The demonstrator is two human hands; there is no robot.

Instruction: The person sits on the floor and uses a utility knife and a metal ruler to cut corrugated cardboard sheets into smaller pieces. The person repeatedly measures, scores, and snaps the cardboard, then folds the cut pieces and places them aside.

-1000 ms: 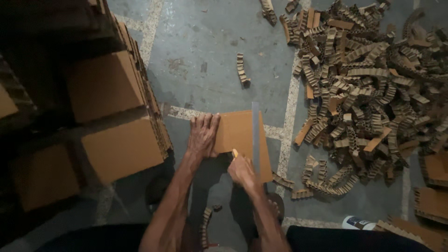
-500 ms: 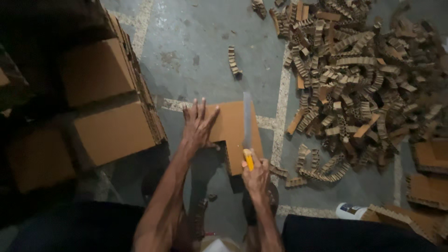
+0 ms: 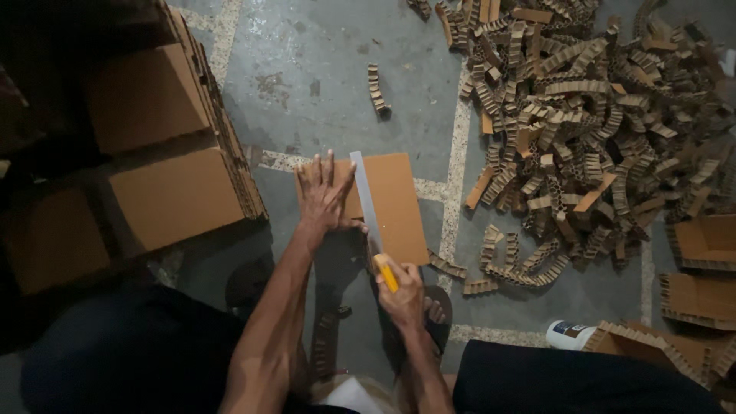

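Grey concrete floor (image 3: 322,69) bears a cardboard sheet (image 3: 399,203); left hand (image 3: 323,195) presses flat on it, right hand (image 3: 402,287) grips a yellow cutter (image 3: 386,272); strip pile (image 3: 590,115) at two o'clock.

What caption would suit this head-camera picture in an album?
Left hand presses a metal ruler onto a cardboard sheet; right hand grips a yellow knife.

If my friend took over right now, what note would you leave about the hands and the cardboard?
Left hand: flat, pressing the metal ruler onto the cardboard sheet on the floor.
Right hand: grip closed on the yellow knife, at the ruler's near end.
Done: a big pile of cut strips lies to the right.
Left: stacks of uncut sheets on the left; this sheet is not yet fully cut into strips.
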